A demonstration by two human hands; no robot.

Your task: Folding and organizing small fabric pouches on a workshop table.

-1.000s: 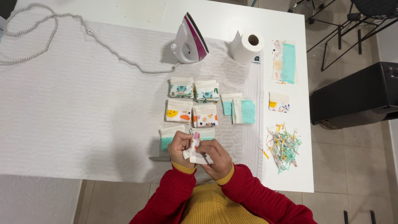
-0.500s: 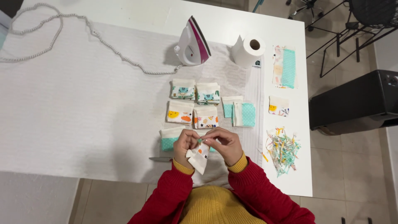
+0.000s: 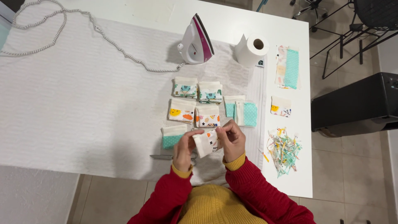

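my left hand [image 3: 185, 148] and right hand [image 3: 233, 139] hold a small printed fabric pouch [image 3: 206, 143] just above the table [image 3: 103, 103] edge, fingers pinching its ends. best to keep the pinch on the seam and the cloth taut. scissors [image 3: 172, 157] lie beneath; folded pouches [image 3: 195, 103] near.

a white table [image 3: 103, 8] fills most of the view, with a pale textured cloth [image 3: 62, 103] spread over its left and middle part. beyond the table's right edge and below its near edge lies a floor of large beige tiles [image 3: 352, 166]. a black box-shaped case [image 3: 356, 103] stands on the floor just off the right edge. past the far right corner, black chair legs and frames [image 3: 352, 29]. the light is even and soft.
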